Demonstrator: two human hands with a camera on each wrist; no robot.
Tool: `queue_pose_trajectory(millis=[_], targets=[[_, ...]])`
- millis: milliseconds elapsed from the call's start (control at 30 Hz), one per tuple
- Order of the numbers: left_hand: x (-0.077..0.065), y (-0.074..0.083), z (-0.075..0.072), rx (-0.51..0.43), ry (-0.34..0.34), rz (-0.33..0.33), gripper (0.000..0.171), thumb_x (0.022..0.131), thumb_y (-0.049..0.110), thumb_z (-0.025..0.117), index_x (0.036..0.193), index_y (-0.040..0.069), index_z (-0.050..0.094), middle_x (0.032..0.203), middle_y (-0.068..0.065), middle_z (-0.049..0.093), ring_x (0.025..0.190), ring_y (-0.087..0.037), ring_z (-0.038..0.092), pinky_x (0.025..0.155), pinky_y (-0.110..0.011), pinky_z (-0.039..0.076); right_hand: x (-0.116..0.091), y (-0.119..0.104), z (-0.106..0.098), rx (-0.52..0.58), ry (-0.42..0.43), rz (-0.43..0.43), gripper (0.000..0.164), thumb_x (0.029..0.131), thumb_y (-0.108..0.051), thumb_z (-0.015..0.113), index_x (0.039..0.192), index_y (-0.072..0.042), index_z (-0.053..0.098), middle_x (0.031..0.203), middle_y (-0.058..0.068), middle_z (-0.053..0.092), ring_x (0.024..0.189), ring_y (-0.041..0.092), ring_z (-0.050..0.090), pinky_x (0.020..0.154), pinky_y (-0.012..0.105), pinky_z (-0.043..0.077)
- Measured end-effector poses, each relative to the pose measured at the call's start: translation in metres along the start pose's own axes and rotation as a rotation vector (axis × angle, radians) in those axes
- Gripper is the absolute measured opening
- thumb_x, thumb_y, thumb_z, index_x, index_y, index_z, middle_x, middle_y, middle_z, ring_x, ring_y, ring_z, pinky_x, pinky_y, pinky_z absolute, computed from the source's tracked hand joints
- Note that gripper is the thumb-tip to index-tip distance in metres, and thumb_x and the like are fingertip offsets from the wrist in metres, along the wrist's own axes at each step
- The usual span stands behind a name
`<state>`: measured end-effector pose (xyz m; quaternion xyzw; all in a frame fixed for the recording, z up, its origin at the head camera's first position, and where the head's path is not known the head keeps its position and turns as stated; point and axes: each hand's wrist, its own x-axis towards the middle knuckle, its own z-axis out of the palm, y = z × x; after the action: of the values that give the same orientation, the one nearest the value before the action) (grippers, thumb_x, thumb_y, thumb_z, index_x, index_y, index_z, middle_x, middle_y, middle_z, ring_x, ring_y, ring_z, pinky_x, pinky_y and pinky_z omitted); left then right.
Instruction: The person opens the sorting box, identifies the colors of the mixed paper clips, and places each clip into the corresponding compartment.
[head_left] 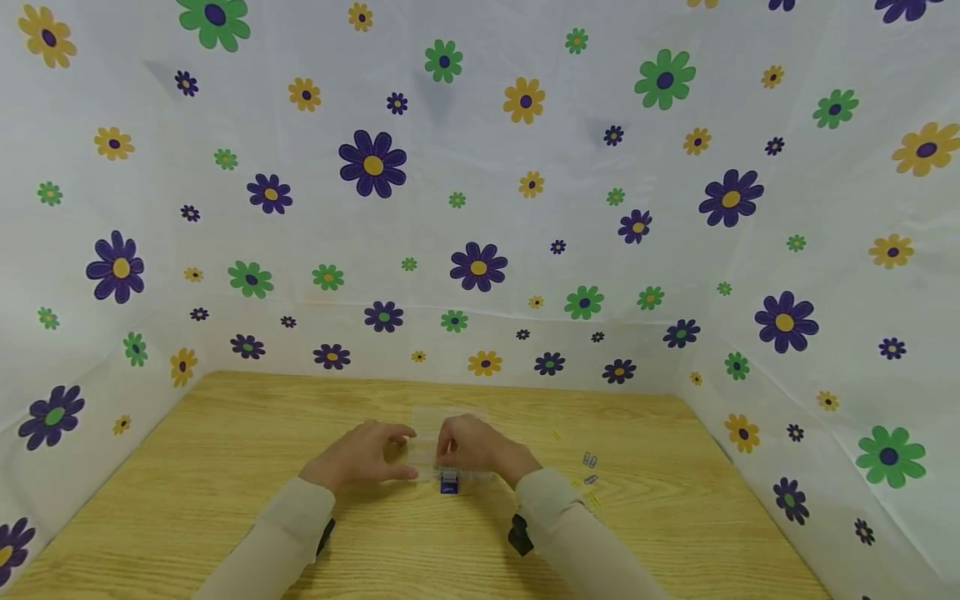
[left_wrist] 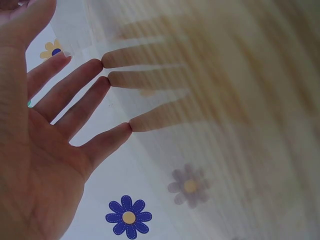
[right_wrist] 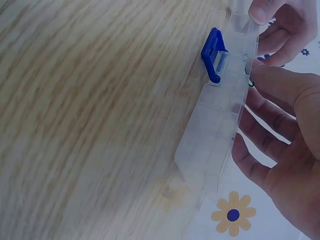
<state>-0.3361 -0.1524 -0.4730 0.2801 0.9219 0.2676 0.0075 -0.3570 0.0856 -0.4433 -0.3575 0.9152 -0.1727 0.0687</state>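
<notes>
A clear plastic compartment box [head_left: 423, 454] with a blue latch [head_left: 448, 483] at its front sits on the table, its lid [head_left: 450, 411] raised behind. My left hand [head_left: 362, 452] is at the box's left side, thumb and forefinger spread apart at its edge. The left wrist view shows its fingers [left_wrist: 80, 102] extended, tips at a glossy surface that mirrors them. Over the box, my right hand [head_left: 472, 442] points its fingertips down into the compartments. In the right wrist view, a small dark wire loop, like a paper clip's end [right_wrist: 251, 84], shows at that hand's pinched thumb and forefinger.
Right of the box lie several loose paper clips: blue-and-white ones [head_left: 590, 459] and yellow ones [head_left: 592, 500], with another yellow one [head_left: 557, 435] farther back. The wood-grain table [head_left: 247, 417] is enclosed by white flower-print cloth [head_left: 480, 200] at the back and sides.
</notes>
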Motion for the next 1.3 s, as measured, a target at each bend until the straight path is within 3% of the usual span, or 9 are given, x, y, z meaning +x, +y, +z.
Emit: queue_pose_trajectory(millis=[267,567,900,1300], targets=[[0.000,-0.001,0.000,0.004,-0.003,-0.003,0.070,0.084,0.053,0.081,0.134,0.006,0.066,0.125,-0.016,0.074,0.117,-0.033,0.068,0.106,-0.058,0.051,-0.003,-0.001,-0.004,0.019,-0.010,-0.003,0.007,0.094,-0.017,0.076,0.090,-0.012,0.080,0.096,-0.002,0.073,0.081,0.002,0.060,0.076,0.017,0.052],[0.000,0.001,0.000,0.020,0.008,-0.029,0.070,0.083,0.053,0.082,0.133,0.007,0.067,0.124,-0.014,0.074,0.116,-0.032,0.067,0.107,-0.058,0.050,-0.017,0.009,-0.026,0.019,0.045,-0.062,0.007,0.097,-0.014,0.073,0.096,-0.011,0.079,0.099,0.002,0.073,0.089,0.012,0.067,0.083,0.023,0.056],[-0.002,0.003,0.001,0.026,0.016,-0.039,0.071,0.082,0.053,0.083,0.134,0.007,0.067,0.125,-0.015,0.073,0.121,-0.034,0.066,0.110,-0.057,0.049,-0.049,0.034,-0.044,0.071,0.081,0.006,0.005,0.096,-0.011,0.073,0.097,-0.010,0.077,0.102,0.004,0.071,0.092,0.017,0.066,0.090,0.042,0.059],[0.000,0.001,0.002,0.032,0.023,-0.040,0.072,0.081,0.056,0.082,0.134,0.009,0.067,0.125,-0.013,0.074,0.118,-0.031,0.066,0.110,-0.058,0.048,-0.085,0.070,-0.059,0.060,0.099,-0.011,0.010,0.095,-0.009,0.072,0.100,-0.003,0.078,0.100,0.008,0.072,0.090,0.018,0.066,0.088,0.048,0.060]])
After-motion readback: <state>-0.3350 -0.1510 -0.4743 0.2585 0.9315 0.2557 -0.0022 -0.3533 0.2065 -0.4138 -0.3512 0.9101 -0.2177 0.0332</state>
